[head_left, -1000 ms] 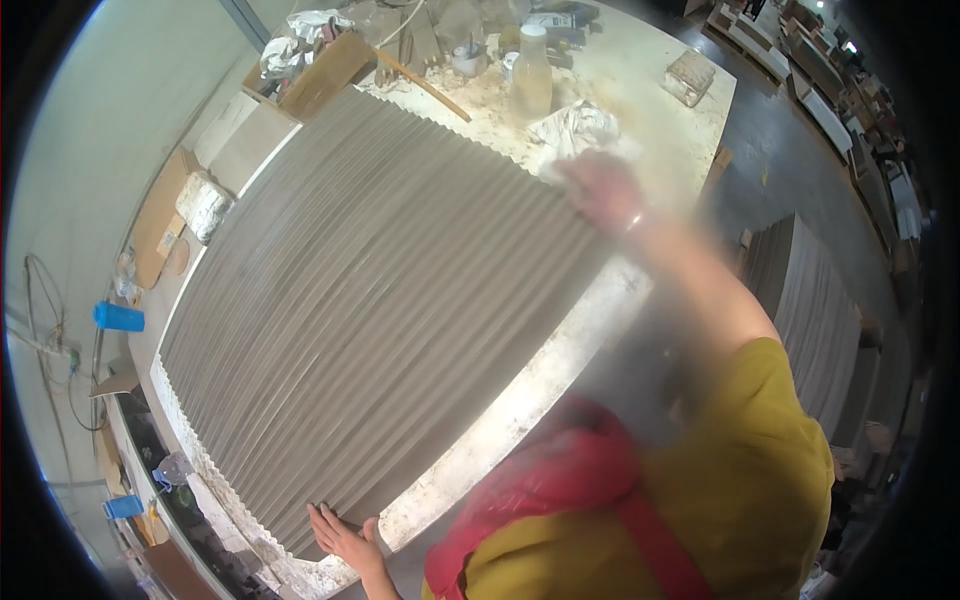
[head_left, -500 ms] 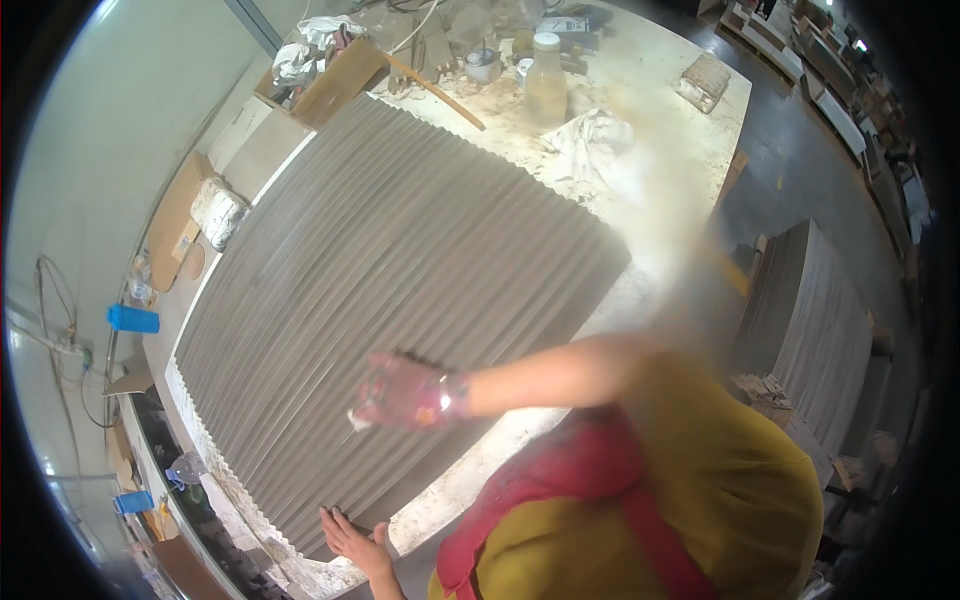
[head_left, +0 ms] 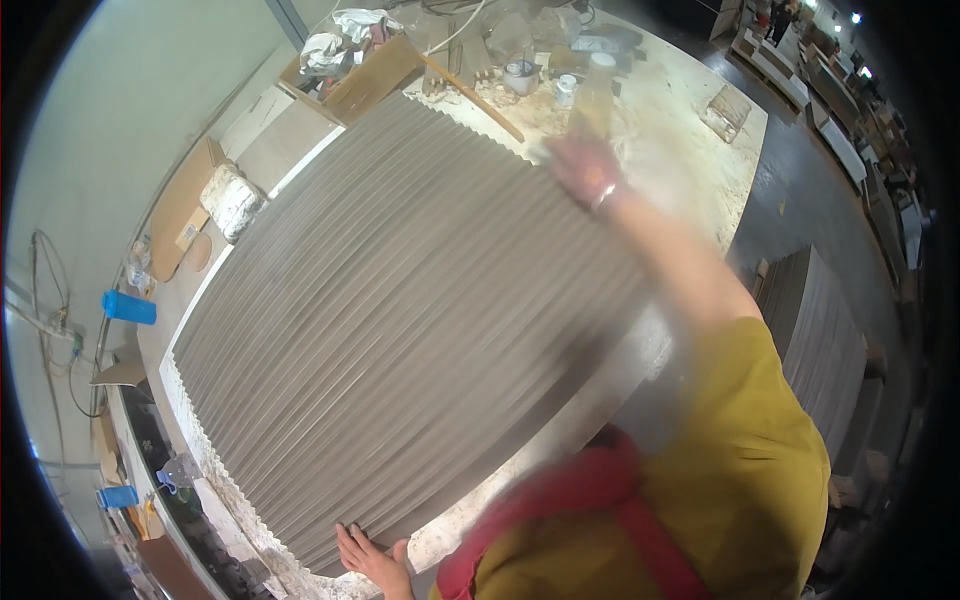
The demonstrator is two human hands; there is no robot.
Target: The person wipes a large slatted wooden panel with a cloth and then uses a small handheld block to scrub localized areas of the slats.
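A large grey-brown panel (head_left: 400, 290) with many parallel ridges lies across the workbench. At its near left corner, my left hand (head_left: 372, 560), bare, rests with fingers stretched over the edge. My right hand (head_left: 582, 170), in a dark reddish patterned glove, is reached out over the panel's far right edge, beside a tall bottle (head_left: 596, 95) with a white cap. Motion blurs its fingers, so whether they hold anything does not show.
Beyond the panel are a wooden stick (head_left: 480, 100), a small white jar (head_left: 566, 90), a cup (head_left: 520, 76) and a wrapped block (head_left: 727, 113). A box with rags (head_left: 345, 45) stands at the back left. Stacked panels (head_left: 815, 340) are on the right, a blue container (head_left: 130, 307) on the left.
My right hand has swept from the panel's near middle to its far right edge, and the arm has straightened. My left hand stays at the near left corner. The view has shifted slightly.
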